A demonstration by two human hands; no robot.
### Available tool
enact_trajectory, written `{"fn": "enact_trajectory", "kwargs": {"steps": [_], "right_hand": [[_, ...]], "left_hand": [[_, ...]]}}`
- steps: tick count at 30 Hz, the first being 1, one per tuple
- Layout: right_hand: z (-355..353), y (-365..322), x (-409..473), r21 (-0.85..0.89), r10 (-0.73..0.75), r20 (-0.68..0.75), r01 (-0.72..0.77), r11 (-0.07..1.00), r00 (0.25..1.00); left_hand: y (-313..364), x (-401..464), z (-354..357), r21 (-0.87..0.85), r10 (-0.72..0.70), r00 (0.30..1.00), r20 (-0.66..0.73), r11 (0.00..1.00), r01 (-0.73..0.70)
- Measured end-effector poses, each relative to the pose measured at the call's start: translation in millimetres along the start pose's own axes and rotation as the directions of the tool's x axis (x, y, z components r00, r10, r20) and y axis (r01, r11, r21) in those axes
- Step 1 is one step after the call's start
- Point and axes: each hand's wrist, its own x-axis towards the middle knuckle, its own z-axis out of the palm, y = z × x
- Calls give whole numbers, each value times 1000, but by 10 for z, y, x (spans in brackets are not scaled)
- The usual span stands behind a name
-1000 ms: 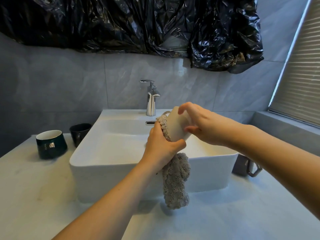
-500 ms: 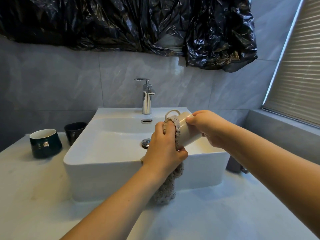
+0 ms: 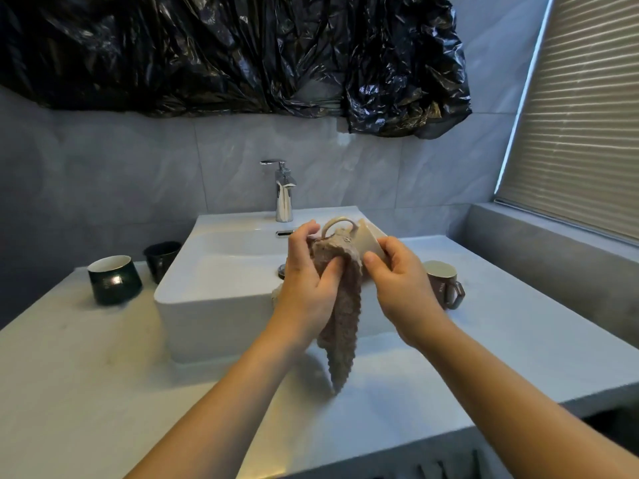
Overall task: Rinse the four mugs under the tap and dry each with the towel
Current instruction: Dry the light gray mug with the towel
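Over the front of the white sink (image 3: 214, 305) I hold a cream mug (image 3: 367, 240) on its side, handle up. My right hand (image 3: 401, 281) grips its body. My left hand (image 3: 307, 278) grips a beige knitted towel (image 3: 340, 305) and presses it against the mug; the towel's tail hangs down past the sink's front. A dark green mug (image 3: 114, 279) and a black mug (image 3: 161, 255) stand left of the sink. A brown mug (image 3: 444, 284) stands to the right. The chrome tap (image 3: 284, 191) shows no running water.
The sink sits on a pale counter (image 3: 86, 375) that runs to both sides, its front edge near the bottom right. Black plastic sheeting (image 3: 224, 53) covers the wall above. A grey ledge (image 3: 553, 243) and a window blind (image 3: 581, 115) are on the right.
The mug has turned so its handle points up, and the towel now hangs longer. The view has shifted, so the brown mug right of the sink is fully in sight.
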Motion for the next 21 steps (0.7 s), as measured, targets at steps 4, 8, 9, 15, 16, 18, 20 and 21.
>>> {"fn": "enact_trajectory", "kwargs": {"steps": [4,8,9,15,16,18,20,21], "right_hand": [[-82,171,-407,-9,7,12,-7,1000,1000],[-100,346,-687,-42,8,83,-4,999,996],[-96,359,-721,-65,6,105,1,998,994],[-66,249,-690,-174,144,280,-97,980,949],[-56,231,-692,-171,157,290,-110,979,944],[-18,212,-723,-127,161,278,-130,983,947],[31,212,-775,-65,158,249,-146,987,956],[54,206,-800,-36,145,232,-141,989,962]], "left_hand": [[126,-223,-83,-47,-74,989,129,996,81],[111,-420,-141,229,36,996,81,972,-54],[95,-440,-172,294,40,995,91,954,-65],[115,-509,-259,493,146,981,125,849,-189],[127,-512,-264,485,153,983,105,855,-185],[157,-529,-273,425,143,988,56,892,-153],[174,-561,-260,369,136,990,23,919,-135],[189,-593,-232,346,137,991,10,929,-132]]}}
